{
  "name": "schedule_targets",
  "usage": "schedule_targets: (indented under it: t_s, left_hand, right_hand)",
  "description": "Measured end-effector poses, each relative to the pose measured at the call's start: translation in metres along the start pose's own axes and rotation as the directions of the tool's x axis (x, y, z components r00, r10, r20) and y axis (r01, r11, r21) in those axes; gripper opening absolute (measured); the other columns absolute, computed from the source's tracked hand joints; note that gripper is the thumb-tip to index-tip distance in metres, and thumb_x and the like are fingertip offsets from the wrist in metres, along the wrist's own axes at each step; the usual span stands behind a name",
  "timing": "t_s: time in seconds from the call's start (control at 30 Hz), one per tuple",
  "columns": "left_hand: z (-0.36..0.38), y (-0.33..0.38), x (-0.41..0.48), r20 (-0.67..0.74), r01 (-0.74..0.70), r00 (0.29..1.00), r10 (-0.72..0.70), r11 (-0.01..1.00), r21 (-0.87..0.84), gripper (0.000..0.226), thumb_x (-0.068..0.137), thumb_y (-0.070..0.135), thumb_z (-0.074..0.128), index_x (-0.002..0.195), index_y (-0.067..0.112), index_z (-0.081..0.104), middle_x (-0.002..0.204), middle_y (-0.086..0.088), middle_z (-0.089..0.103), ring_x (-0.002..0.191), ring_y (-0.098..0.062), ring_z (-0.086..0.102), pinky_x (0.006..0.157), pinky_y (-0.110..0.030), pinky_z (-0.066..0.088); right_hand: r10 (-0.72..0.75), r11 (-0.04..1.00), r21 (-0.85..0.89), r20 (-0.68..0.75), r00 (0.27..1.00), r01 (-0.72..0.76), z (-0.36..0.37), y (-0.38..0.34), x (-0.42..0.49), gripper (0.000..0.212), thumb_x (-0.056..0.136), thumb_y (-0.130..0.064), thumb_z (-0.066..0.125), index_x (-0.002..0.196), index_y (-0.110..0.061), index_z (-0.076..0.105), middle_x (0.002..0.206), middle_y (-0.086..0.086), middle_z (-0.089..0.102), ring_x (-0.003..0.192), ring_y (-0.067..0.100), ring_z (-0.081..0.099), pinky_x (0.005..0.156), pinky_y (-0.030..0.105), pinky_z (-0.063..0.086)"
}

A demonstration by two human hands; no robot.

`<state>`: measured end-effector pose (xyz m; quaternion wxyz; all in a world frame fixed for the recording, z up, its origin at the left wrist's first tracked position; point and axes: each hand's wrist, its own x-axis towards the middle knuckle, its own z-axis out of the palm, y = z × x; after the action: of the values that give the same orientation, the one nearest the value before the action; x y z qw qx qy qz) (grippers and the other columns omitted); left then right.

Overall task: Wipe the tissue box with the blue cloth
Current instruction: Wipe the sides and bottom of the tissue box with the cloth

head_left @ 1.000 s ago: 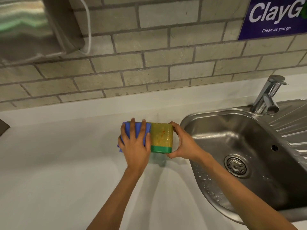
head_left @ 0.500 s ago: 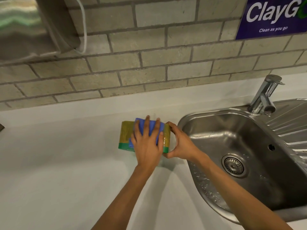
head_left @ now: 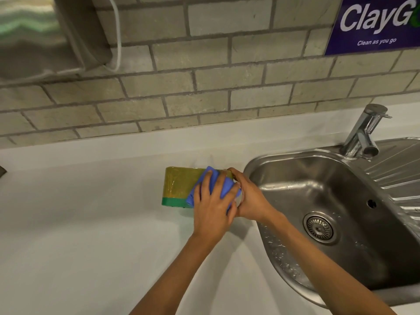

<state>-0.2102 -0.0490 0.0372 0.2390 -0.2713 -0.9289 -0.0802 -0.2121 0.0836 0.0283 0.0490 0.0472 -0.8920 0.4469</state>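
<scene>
The tissue box (head_left: 178, 186), yellow-green with a green strip along its lower edge, lies on the white counter just left of the sink. My left hand (head_left: 212, 206) presses the blue cloth (head_left: 210, 176) flat on the box's right end, fingers spread over it. My right hand (head_left: 247, 196) grips the right end of the box, thumb against the cloth. The right part of the box is hidden under the cloth and both hands.
A steel sink (head_left: 336, 214) with a drain and a tap (head_left: 363, 133) lies right beside the box. A brick wall rises behind the counter, with a metal dispenser (head_left: 45, 35) at upper left and a purple sign (head_left: 375, 23) at upper right.
My left hand has slid the blue cloth from the box's left end across to its right end. The right hand has kept its hold on the box.
</scene>
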Motion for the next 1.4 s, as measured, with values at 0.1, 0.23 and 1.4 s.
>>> schedule_targets:
  t_s: [0.1,0.23,1.4]
  left_hand:
    - [0.004,-0.018,-0.006,-0.039,0.069,0.997,-0.071,0.996,-0.053,0.044,0.089,0.043,0.038,0.119,0.026,0.064,0.129,-0.013,0.061,0.118,-0.039,0.055,0.091,-0.052,0.048]
    - [0.002,-0.045,-0.004,-0.066,0.368,0.923,-0.380,0.919,-0.144,0.050,0.092,0.045,0.030,0.128,0.023,0.058,0.139,-0.020,0.050,0.126,-0.044,0.045,0.098,-0.058,0.041]
    - [0.002,-0.050,-0.026,0.573,0.614,0.434,-0.696,-0.237,-0.753,0.047,0.087,0.012,0.059,0.132,0.013,0.044,0.121,-0.011,0.058,0.107,-0.027,0.056,0.094,-0.037,0.047]
  right_hand:
    - [-0.002,1.000,0.002,-0.005,1.000,0.002,0.001,0.001,0.001,0.101,0.051,-0.028,0.083,0.138,-0.022,0.033,0.132,-0.001,0.049,0.112,0.015,0.055,0.093,0.029,0.050]
    - [-0.027,1.000,0.004,-0.020,0.999,0.027,0.003,0.001,0.000,0.101,0.050,-0.026,0.084,0.137,-0.023,0.033,0.129,-0.002,0.049,0.114,0.012,0.051,0.095,0.025,0.046]
    - [-0.520,0.661,-0.705,-0.187,0.834,0.255,0.087,-0.010,-0.038,0.083,0.052,-0.036,0.087,0.122,-0.023,0.044,0.112,0.005,0.072,0.102,0.023,0.069,0.083,0.033,0.053]
